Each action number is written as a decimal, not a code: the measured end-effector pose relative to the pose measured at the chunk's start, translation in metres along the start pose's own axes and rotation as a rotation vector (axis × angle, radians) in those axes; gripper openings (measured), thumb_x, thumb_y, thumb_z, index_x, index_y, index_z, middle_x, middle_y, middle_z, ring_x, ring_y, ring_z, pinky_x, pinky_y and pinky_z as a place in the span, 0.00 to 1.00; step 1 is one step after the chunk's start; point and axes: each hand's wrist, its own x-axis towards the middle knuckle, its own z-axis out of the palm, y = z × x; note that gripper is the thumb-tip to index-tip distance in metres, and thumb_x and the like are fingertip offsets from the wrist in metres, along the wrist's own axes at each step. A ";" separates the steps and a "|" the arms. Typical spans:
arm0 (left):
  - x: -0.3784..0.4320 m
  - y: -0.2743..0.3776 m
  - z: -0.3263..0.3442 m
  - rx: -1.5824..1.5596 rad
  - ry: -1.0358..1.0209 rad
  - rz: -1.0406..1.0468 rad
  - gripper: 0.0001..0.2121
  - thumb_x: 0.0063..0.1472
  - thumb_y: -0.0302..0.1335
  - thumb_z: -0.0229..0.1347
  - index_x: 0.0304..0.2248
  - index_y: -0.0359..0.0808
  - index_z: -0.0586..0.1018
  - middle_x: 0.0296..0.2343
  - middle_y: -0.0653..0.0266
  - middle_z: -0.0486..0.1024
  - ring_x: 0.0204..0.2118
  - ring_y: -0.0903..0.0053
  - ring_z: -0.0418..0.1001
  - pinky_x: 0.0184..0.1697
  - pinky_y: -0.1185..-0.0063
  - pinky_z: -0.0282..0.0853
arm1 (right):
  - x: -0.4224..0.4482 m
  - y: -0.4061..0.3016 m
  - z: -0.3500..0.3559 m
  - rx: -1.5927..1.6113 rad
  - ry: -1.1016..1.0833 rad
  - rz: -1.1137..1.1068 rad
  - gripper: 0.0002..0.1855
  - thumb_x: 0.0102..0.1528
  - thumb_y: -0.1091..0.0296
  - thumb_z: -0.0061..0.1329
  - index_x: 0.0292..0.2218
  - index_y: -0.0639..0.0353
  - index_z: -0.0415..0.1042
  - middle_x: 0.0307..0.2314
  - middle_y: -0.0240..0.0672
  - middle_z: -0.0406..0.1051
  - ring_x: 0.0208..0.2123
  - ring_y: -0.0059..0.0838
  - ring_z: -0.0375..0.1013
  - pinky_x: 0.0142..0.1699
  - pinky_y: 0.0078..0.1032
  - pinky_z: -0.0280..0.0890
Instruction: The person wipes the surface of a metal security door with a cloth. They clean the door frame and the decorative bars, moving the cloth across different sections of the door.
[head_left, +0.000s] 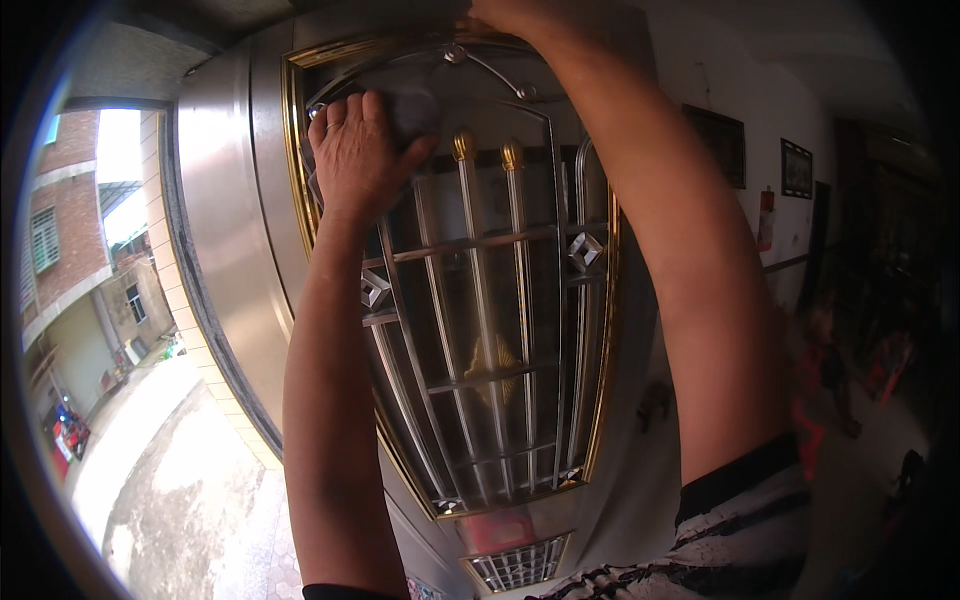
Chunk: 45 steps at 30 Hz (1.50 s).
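A metal door with a barred, gold-framed panel stands before me. My left hand lies at the panel's upper left, its back towards me and the thumb spread to the right. A blurred dark grey patch shows between thumb and fingers; I cannot tell whether it is a cloth or a reflection. My right hand reaches to the top of the panel and is mostly cut off by the picture's upper edge. Its fingers are blurred, so what it holds cannot be told. Two gold-tipped bars rise between my arms.
Left of the door, a tiled door jamb borders a sunlit concrete yard and a brick building. A second small grille is lower down. To the right is a dim room with framed pictures and red plastic chairs.
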 end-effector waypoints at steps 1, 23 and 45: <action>0.000 -0.002 -0.002 0.003 -0.018 -0.006 0.28 0.46 0.49 0.55 0.37 0.34 0.66 0.35 0.57 0.68 0.44 0.63 0.63 0.52 0.67 0.49 | 0.004 -0.014 0.001 0.118 0.082 0.041 0.08 0.44 0.71 0.49 0.28 0.65 0.73 0.28 0.50 0.72 0.34 0.49 0.72 0.38 0.41 0.66; 0.000 -0.005 -0.002 -0.005 -0.037 -0.011 0.31 0.48 0.50 0.54 0.45 0.36 0.65 0.39 0.57 0.68 0.46 0.63 0.63 0.52 0.68 0.49 | 0.014 0.025 -0.027 0.151 -0.331 0.251 0.08 0.45 0.69 0.52 0.23 0.65 0.73 0.18 0.44 0.72 0.24 0.38 0.73 0.30 0.34 0.65; -0.005 -0.009 -0.002 0.005 -0.033 -0.001 0.31 0.49 0.52 0.53 0.45 0.37 0.65 0.39 0.57 0.67 0.45 0.63 0.63 0.52 0.68 0.49 | -0.028 0.022 -0.011 0.398 0.140 -0.388 0.02 0.44 0.76 0.44 0.21 0.62 0.69 0.20 0.41 0.68 0.24 0.41 0.68 0.29 0.32 0.61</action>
